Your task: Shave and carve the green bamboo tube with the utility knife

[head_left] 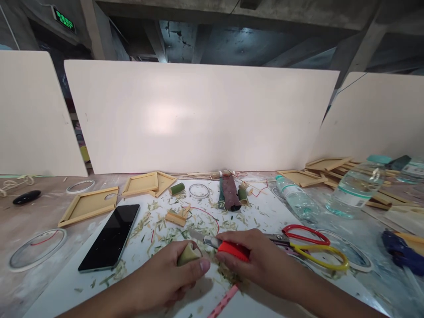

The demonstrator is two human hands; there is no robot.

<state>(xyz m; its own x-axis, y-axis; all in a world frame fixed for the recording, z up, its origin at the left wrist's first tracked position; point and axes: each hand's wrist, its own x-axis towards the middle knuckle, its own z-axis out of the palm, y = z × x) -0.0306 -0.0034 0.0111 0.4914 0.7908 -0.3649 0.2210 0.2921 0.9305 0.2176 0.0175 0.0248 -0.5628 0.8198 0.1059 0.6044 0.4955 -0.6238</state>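
My left hand [168, 276] is wrapped round a short piece of green bamboo [190, 254], its carved open end facing up and right. In my right hand [261, 258] is a utility knife [233, 250] with a red handle. Its blade points left, just above and beyond the bamboo piece, and I cannot tell whether it touches. Green and pale shavings [155, 221] litter the white paper [265, 218] beneath both hands. A pink patterned strip [223, 304] lies between my wrists.
Scissors [314, 247] with red and yellow handles lie right of my right hand. A black phone [111, 238] rests at left. Two water bottles [359, 187] and stacked wooden frames [331, 170] occupy the right. Bamboo pieces [176, 189] sit further back, before a white partition [205, 119].
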